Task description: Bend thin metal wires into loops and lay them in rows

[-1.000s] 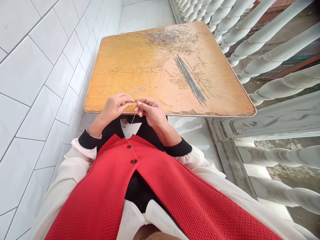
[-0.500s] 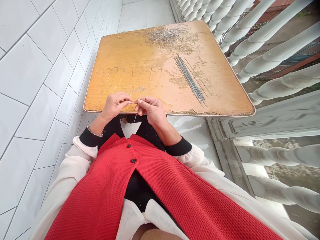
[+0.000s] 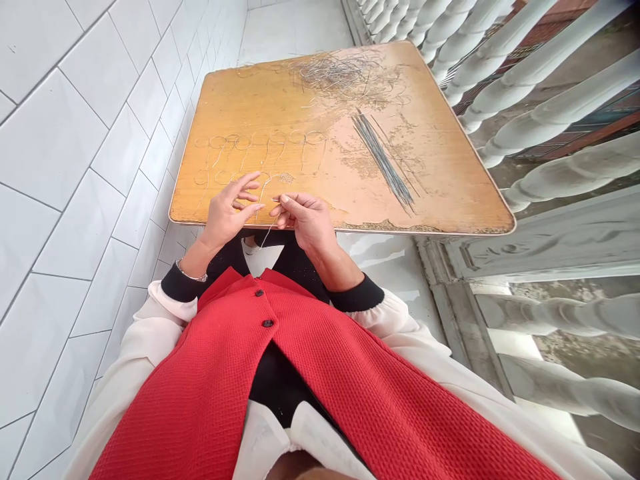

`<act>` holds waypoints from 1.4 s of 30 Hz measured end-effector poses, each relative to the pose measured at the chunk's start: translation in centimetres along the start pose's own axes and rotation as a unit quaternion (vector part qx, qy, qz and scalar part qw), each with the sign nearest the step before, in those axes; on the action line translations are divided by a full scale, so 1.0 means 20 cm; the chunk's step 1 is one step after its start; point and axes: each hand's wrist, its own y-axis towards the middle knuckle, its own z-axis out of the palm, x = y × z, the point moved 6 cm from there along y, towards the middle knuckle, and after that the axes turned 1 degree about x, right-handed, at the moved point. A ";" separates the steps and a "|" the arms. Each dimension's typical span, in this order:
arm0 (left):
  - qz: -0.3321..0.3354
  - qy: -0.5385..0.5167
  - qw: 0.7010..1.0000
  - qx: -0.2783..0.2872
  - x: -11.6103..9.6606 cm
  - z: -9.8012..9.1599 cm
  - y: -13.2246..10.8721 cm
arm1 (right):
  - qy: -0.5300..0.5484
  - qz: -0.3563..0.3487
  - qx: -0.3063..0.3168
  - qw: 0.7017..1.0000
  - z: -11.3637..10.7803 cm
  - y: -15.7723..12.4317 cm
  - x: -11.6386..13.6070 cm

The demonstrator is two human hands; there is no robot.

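Observation:
Between the thumb and fingers of my right hand [image 3: 309, 219] is pinched a thin wire [image 3: 267, 235], whose lower end hangs past the table's front edge. My left hand [image 3: 231, 208] is beside it with thumb and fingers apart, and I see nothing held in it. Just beyond the hands, several wire pieces with looped heads and straight tails [image 3: 277, 143] lie in two rows on the wooden table [image 3: 235, 100]. A small tangle of wire [image 3: 286, 177] lies near my right fingertips. The held wire's upper end is partly hidden by my fingers.
A bundle of straight grey wires [image 3: 383, 160] lies on the table's right half. At the far edge is a loose heap of tangled wire [image 3: 337, 70]. A white tiled wall [image 3: 90, 167] runs along the left, and a white balustrade [image 3: 525, 100] along the right.
My left hand has let go of the wire and spread its fingers, moving slightly away from the right hand. The wire's hanging end has swung left. My right hand keeps its pinch.

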 end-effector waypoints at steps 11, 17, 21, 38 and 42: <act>0.122 0.228 0.961 0.096 -0.09 0.09 0.03 | 0.007 -0.003 -0.009 1.000 0.02 -0.01 -0.04; 0.116 0.279 0.950 0.083 -0.14 0.09 0.02 | -0.005 -0.028 -0.019 0.999 0.03 -0.01 -0.04; 0.113 0.280 0.947 0.115 -0.14 0.09 0.03 | 0.001 -0.028 -0.010 1.000 0.04 -0.02 -0.04; 0.129 0.300 0.939 0.104 -0.17 0.09 0.03 | 0.004 -0.023 0.006 1.000 0.04 -0.02 -0.03; 0.111 0.301 0.944 0.082 -0.17 0.08 0.02 | -0.034 -0.045 0.002 0.998 0.04 -0.03 0.00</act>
